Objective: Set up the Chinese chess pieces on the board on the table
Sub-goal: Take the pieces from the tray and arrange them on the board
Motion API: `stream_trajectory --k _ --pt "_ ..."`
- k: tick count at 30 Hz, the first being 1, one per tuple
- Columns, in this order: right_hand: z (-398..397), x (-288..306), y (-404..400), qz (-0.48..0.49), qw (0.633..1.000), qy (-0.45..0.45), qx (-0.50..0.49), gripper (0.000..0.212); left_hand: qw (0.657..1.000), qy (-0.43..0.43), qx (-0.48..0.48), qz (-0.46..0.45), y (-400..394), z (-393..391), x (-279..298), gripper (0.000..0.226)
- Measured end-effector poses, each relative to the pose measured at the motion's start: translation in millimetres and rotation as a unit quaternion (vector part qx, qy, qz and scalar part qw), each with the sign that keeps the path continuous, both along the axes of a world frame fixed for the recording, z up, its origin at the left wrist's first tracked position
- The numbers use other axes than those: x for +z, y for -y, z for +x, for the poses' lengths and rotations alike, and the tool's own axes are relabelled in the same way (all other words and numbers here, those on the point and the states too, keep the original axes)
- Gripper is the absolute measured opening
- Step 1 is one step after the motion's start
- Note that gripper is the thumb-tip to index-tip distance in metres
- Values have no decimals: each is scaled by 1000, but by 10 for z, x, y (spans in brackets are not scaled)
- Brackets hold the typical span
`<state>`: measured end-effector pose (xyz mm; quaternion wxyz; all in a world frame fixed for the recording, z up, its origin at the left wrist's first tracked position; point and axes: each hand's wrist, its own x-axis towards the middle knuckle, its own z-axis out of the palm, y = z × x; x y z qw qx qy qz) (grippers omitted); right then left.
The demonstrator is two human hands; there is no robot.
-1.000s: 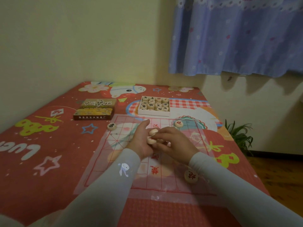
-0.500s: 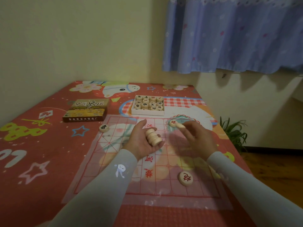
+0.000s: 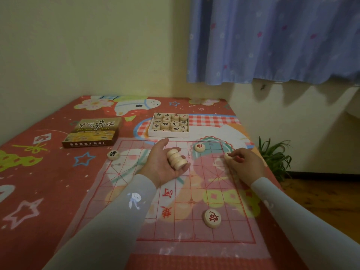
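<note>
**Setup barely begun: a few pieces down, most waiting**

Head view: The person is working over the board point(image 3: 194, 191), a thin sheet with a red grid that is lying on the red patterned table point(image 3: 48, 182). The left hand point(image 3: 165, 166) is lying palm up above the far half of the board, its fingers curling loosely under a short stack of pieces point(image 3: 176, 159) resting in the palm; this grip is cradling rather than squeezing. The right hand point(image 3: 244, 162) is reaching to the board's far right edge, its fingertips pinching a single red-marked piece point(image 3: 228, 155) that is sitting at or just above the sheet; whether it is touching down I cannot tell.

Judging from how things are lying, only a small part of the job is done. One red-marked piece point(image 3: 200, 147) is sitting on the far right part of the grid, another red-marked piece point(image 3: 212, 218) is sitting on the near right part, and a black-marked piece point(image 3: 113, 154) is lying at the far left edge, seemingly just off the grid. The white tray point(image 3: 168, 134) beyond the board is holding many more pieces in rows, well apart from the hands. The box lid point(image 3: 91, 133) is lying to the tray's left.

So the piece in the right hand, the stack in the left and the tray's contents are all waiting for their places.
</note>
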<state>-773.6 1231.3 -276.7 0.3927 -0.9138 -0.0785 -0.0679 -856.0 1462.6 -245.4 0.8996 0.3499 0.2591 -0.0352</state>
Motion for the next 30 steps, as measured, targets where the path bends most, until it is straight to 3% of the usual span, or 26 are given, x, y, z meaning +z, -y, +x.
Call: stream_trajectory --k 6,11,18,22,25,30 --pt "110 -30 -90 12 1000 -11 7 17 1000 -2 3 2 6 53 -1 48" --pt "153 -67 -94 -39 999 -11 26 20 1000 1 7 1 -4 41 1 48" --pt "75 23 -144 11 999 33 28 11 1000 -6 1 16 47 46 28 46" --pt "-134 195 -356 60 990 64 114 3 1000 0 0 24 115 45 57 38" --pt "-334 276 -554 72 973 95 196 9 1000 6 7 16 138 41 59 35" --pt "-510 240 -834 -1 968 68 242 24 1000 8 8 24 93 -11 94 30"
